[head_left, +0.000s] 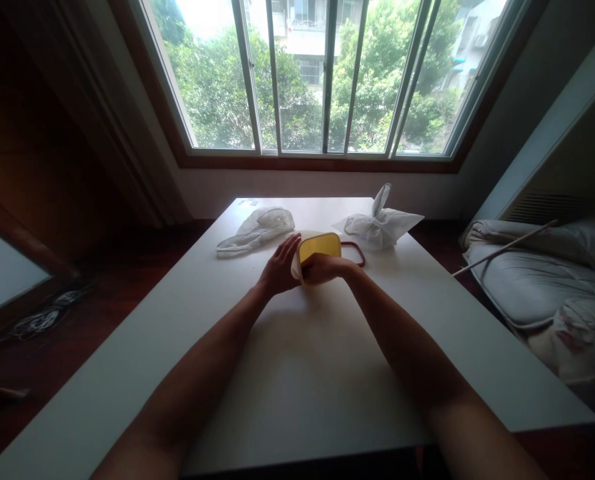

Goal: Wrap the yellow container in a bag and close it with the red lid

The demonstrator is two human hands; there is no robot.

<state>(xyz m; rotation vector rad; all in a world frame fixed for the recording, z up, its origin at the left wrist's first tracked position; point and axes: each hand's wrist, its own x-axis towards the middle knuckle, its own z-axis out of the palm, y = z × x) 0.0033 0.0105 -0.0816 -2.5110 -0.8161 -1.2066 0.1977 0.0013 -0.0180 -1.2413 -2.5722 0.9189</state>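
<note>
A food container [322,247] with a yellow inside and a pale outer wall is tipped on the table so that its mouth faces me. My left hand [282,267] grips its left wall from outside, fingers along the far edge. Into the mouth reaches my right hand [322,265], its curled fingers near the inner left side; what they hold, if anything, is hidden. Just right of the container lies a reddish-brown rounded frame [355,253], which looks like a lid rim and is partly covered by the container.
On the white table [297,373], a crumpled white plastic bag [262,227] lies at the back left and a knotted white bag [380,223] at the back right. Beyond are windows [302,80]. Cushions [542,273] and a thin stick [505,248] are at the right; cables [42,317] lie on the left floor.
</note>
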